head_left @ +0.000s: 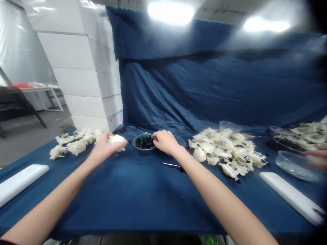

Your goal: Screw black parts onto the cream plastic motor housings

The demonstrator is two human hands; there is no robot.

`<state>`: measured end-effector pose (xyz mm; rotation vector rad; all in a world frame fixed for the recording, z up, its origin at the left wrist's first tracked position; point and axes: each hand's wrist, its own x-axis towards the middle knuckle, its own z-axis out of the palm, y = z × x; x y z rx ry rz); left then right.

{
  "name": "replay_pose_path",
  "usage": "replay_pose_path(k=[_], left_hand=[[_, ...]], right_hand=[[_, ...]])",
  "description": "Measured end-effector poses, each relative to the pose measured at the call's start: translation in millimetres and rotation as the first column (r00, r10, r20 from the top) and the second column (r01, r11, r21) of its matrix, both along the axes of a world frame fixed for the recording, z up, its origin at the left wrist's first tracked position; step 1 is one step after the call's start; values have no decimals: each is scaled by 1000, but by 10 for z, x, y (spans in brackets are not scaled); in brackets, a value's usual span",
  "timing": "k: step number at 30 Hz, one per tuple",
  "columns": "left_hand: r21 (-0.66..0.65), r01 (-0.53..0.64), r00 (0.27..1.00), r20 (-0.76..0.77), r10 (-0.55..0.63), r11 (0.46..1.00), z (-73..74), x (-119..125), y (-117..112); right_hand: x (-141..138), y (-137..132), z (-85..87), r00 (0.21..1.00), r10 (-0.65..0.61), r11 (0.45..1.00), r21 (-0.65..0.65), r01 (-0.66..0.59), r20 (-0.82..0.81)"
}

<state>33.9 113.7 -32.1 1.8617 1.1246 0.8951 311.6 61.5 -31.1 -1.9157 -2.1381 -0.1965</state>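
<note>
My left hand (105, 147) is closed around a cream-white moulded plastic part (118, 139), blurred by motion, above the left side of the table. My right hand (165, 140) bends over the right rim of a clear round bowl of small black pieces (144, 143). Its fingers are curled together at the bowl's edge, and whatever they pinch is hidden. Behind this hand sits a second clear bowl (180, 141), mostly covered. A screwdriver (170, 165) lies below my right wrist, its handle partly hidden by my forearm.
Similar cream parts form a small pile (76, 142) at left and a large heap (224, 146) at right. White bars (22, 180) (291, 195) lie near both sides. Another person's hand (318, 157) is by a clear dish (296, 166). White boxes (81, 81) stand back left.
</note>
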Motion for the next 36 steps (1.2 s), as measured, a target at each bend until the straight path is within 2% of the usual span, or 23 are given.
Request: replay_pose_path(k=[1,3,6,8,11,16,18,23,27,29,32,34,35,36], left_hand=[[-101,133,990,57,-127,986,-19,182,-79],[-209,321,946,128,-299,924,-104,511,-223],[-297,521,849,280,-449,800,-300,819,-372],[-288,593,786,407,-465,752,-430,891,-416],[-269,666,693,567,-445,695,-569,871,-426],[-306,761,600,670,-438,572,-594,751,-401],[-316,761,606,658,-446,567,-560,721,-394],[-318,666,699,583,-414,675,-518,706,-406],[-362,632,732,570,-374,686,-566,727,-442],[-364,650,717,585,-380,667,-593,739,-456],[-379,734,622,709,-333,563,-615,752,-466],[-386,766,591,737,-327,514,-628,759,-463],[-381,759,609,704,-366,528,-638,762,-457],[-363,738,640,643,-420,569,-653,764,-449]], right_hand=[[-103,131,10,1000,-19,999,-49,20,24],[-255,352,27,997,-45,988,-146,54,68],[-349,512,40,994,-28,973,-226,50,102],[-359,516,31,994,-13,967,-252,40,108],[-358,486,-1,993,-22,953,-297,56,115],[-334,581,21,995,-3,893,-448,49,105],[-314,626,69,996,-2,861,-506,48,92],[-241,602,151,999,30,824,-566,-13,21],[-161,563,114,991,98,812,-569,-130,-87],[-137,565,86,986,109,813,-560,-160,-123],[-135,566,49,986,83,837,-526,-149,-148],[-138,552,25,982,65,867,-477,-145,-179],[-134,541,12,977,63,883,-444,-151,-206],[-125,527,-2,968,66,900,-404,-162,-241]])
